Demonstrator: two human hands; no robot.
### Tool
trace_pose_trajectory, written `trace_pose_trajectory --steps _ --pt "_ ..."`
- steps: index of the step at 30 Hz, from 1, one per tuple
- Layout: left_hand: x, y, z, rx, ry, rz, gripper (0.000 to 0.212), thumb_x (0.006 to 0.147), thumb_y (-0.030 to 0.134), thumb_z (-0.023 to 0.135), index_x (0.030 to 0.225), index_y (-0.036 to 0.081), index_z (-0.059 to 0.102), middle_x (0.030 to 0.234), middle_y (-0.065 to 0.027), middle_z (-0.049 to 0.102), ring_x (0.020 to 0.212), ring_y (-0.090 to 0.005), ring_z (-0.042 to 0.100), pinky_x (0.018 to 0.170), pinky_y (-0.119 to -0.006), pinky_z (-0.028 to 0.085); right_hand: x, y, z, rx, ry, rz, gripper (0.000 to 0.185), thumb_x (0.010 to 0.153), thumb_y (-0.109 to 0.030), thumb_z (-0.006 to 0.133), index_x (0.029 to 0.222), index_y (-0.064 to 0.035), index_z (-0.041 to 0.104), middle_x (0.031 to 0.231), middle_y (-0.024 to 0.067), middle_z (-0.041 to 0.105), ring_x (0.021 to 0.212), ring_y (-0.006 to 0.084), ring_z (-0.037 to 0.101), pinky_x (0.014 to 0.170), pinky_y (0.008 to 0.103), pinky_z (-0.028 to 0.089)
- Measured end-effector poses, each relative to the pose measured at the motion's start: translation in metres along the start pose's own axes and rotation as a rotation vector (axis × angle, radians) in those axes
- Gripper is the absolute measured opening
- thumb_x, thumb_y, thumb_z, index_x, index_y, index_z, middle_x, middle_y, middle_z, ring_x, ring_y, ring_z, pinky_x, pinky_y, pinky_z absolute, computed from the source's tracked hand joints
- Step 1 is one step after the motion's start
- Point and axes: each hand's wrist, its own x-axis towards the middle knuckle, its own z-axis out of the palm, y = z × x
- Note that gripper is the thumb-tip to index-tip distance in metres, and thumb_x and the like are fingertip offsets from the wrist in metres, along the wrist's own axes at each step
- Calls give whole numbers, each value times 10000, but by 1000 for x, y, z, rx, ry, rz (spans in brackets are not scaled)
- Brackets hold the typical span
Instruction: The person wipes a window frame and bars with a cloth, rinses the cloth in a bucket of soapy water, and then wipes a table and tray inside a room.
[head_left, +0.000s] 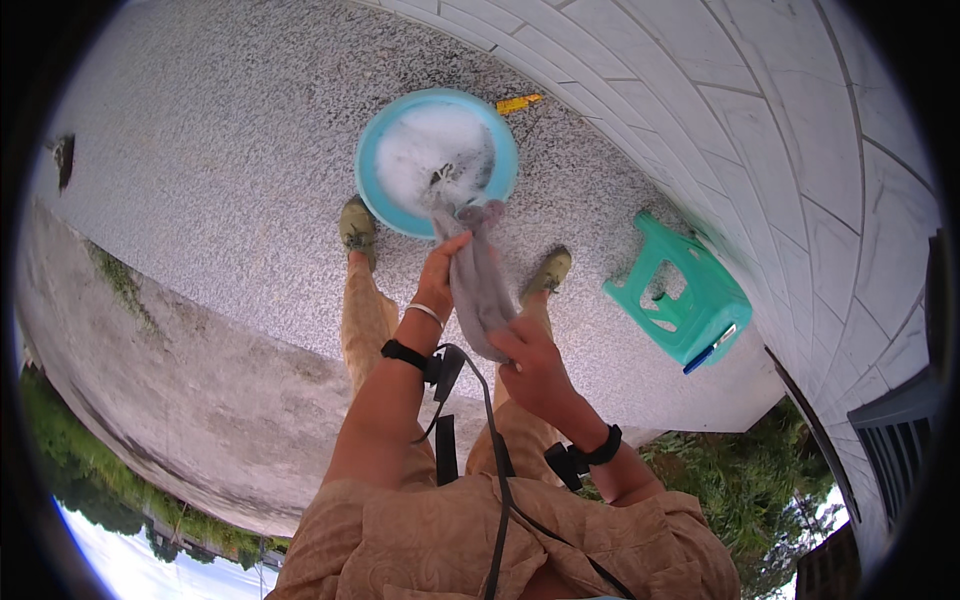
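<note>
A wet grey cloth (480, 277) hangs between my two hands, its far end drooping over the near rim of a light blue plastic basin (365, 161). My left hand (440, 270) grips the cloth near that rim. Closer to my body, my right hand (534, 364) clutches the cloth's other end. White suds (431, 142) cover most of the water in the basin. Among the foam, beside the cloth, is a small dark and pale item (442, 175), too unclear to name.
A yellow packet (517, 103) lies on the speckled floor by the basin. To the right, a green plastic stool (686, 289) bears a blue-handled brush (710, 349). A tiled wall (750, 142) runs along the right. A black cable (491, 420) hangs before my body.
</note>
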Motion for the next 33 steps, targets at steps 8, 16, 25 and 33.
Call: trace_pose_trajectory --steps 8,16,25,33 --pt "-12 -3 -1 323 -20 270 307 895 121 557 1166 -23 546 1060 -143 638 926 -236 645 856 -378 527 76 -7 -64 22 155 -86 501 713 16 620 1200 -36 511 1067 185 573 988 341 581 826 398 476" --pt "-72 12 35 1024 -238 595 477 926 174 488 1362 -9 421 1255 -104 557 1077 -171 571 932 -297 462 185 73 -37 587 29 149 452 799 -147 727 1200 -84 528 1137 78 602 964 115 593 837 255 471" --pt "-77 40 55 1146 -174 276 494 907 131 535 1362 -17 415 1201 -99 585 1050 -175 572 914 -299 459 165 67 -4 1567 -355 220 664 919 -460 558 1421 -76 357 1338 182 494 1202 218 508 1027 358 401" --pt "-69 24 32 480 -109 281 556 915 158 533 1421 28 342 1390 -130 458 1235 -256 504 1030 -391 421 152 69 0 1075 37 369 314 817 -143 704 1089 -62 570 1030 40 604 971 136 562 862 310 455"
